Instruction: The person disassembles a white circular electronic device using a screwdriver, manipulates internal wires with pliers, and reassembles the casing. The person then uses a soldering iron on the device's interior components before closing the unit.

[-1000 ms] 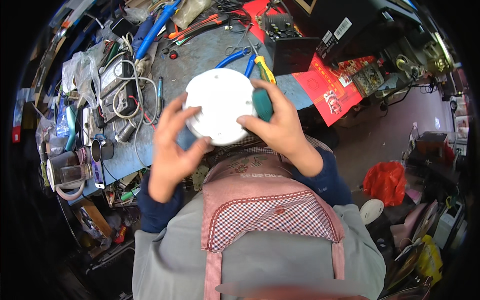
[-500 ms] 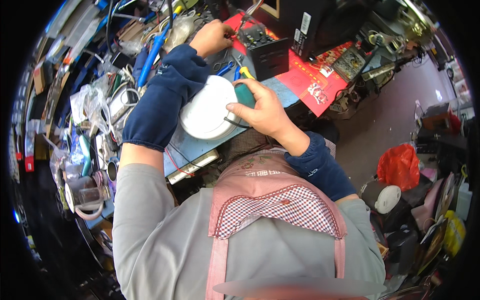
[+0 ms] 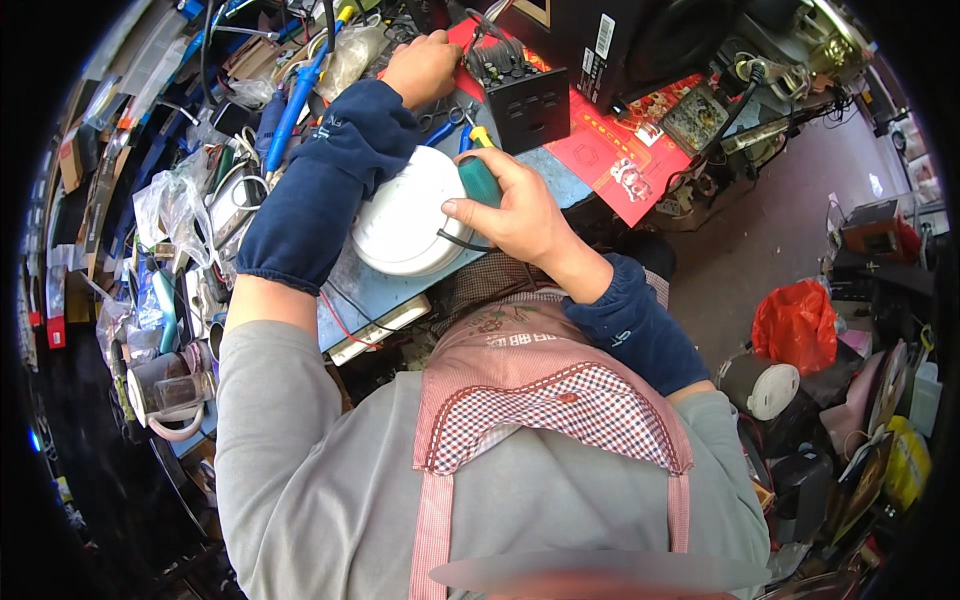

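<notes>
My right hand (image 3: pixel 520 212) is closed around a rounded green handle-like piece (image 3: pixel 480 181), thumb on the near side. The piece lies against the rim of a white round disc-like object (image 3: pixel 408 222) on the blue work surface (image 3: pixel 375 295). A short black cord or strip (image 3: pixel 464 241) runs out below my thumb. Beyond the disc, my left hand (image 3: pixel 424 70) is curled down beside a black box-shaped device (image 3: pixel 530 110) with wires on top. Its fingertips are hidden, so what they hold cannot be made out. Blue-handled scissors (image 3: pixel 442 128) and a yellow-and-blue handled tool (image 3: pixel 481 137) lie between my hands.
Red printed sheets (image 3: pixel 625 165) spread under the black device, beside a large black cabinet (image 3: pixel 610 45). A long blue tool (image 3: pixel 290 118), plastic bags (image 3: pixel 175 205) and cables crowd the left. A glass jug (image 3: pixel 175 388) stands nearer. On the right floor lies a red bag (image 3: pixel 795 325).
My left hand has turned, its fingers now more hidden beneath it. The right hand keeps its grip on the green piece. The whole view has shifted slightly.
</notes>
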